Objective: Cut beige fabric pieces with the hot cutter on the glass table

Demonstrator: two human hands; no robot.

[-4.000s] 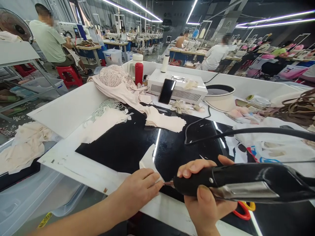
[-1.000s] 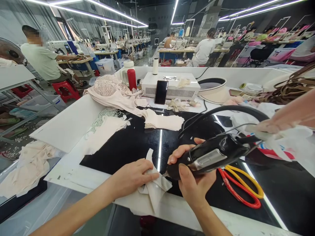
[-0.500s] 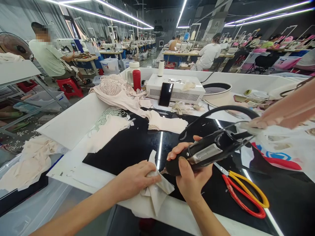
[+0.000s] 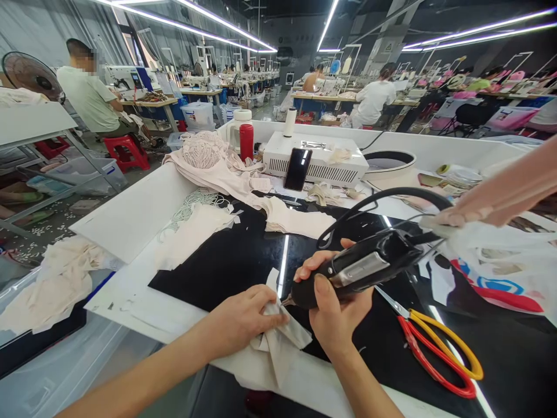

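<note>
My left hand (image 4: 248, 319) pinches a folded piece of beige fabric (image 4: 281, 348) at the front edge of the table. My right hand (image 4: 337, 302) is wrapped round a black handheld tool (image 4: 365, 267) with a silver plate on its side. The tool's narrow tip touches or nearly touches the fabric beside my left fingertips; the exact contact is too small to tell. A thick black cord loops from the tool's far end. Scissors (image 4: 439, 342) with red and yellow handles lie on the black surface (image 4: 209, 267), right of my right hand.
Beige fabric pieces (image 4: 300, 217) lie behind my hands, near a white box (image 4: 317, 154), a phone (image 4: 298, 168) and a red bottle (image 4: 246, 142). A pinkish hanging shape (image 4: 500, 186) reaches in from the right, above a plastic bag (image 4: 500, 267). A seated person (image 4: 87, 96) is far left.
The view has shifted slightly, so the table things appear a little further right and lower. Both hands keep their holds, with the tool's tip now visible at the fabric.
</note>
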